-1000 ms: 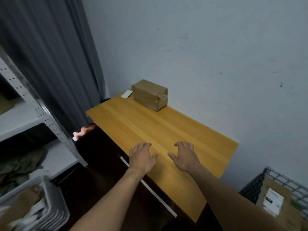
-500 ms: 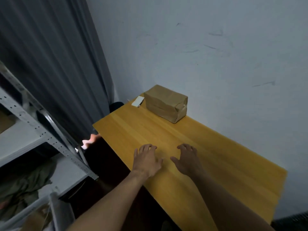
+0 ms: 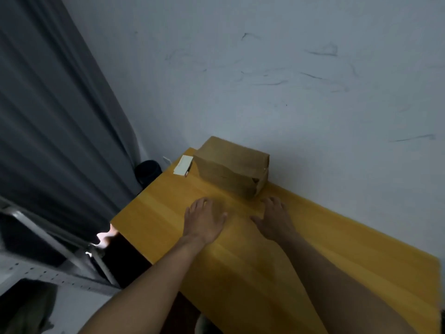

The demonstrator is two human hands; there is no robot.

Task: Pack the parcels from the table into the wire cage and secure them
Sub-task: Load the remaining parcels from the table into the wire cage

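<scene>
**Nothing Held Yet, Reach Under Way**

The grip of each hand is lying open and holding nothing. The left hand (image 3: 204, 220) and the right hand (image 3: 274, 220) are stretching forward palm-down with fingers loosely spread.

A pale, scuffed plaster wall (image 3: 289, 80) is filling the background, and a grey pleated curtain (image 3: 60, 128) is hanging down the left side. A long yellow wooden worktop (image 3: 325, 266) is running along the wall, with both hands reaching low over it. Whether they are brushing its surface I cannot tell. Grey perforated metal shelving (image 3: 48, 239) is standing at lower left.

The brown paper-wrapped rectangular parcel (image 3: 231, 169) is sitting at the worktop's far end, close against the wall and lying on its long side. The right fingertips are arriving just short of its near corner, with the left ones a little further off. A small flat white card (image 3: 183, 165) is lying just beside the parcel's left end. The wire cage is not showing in this view.

As I am judging it, the step in hand is picking up the parcel. Doing that well is calling for one palm on each short end, squeezing inward on the firm body rather than pinching the creased paper folds. It is also calling for lifting straight up before turning away. That way the parcel is neither scraping the wall nor sweeping the card off the edge.
</scene>
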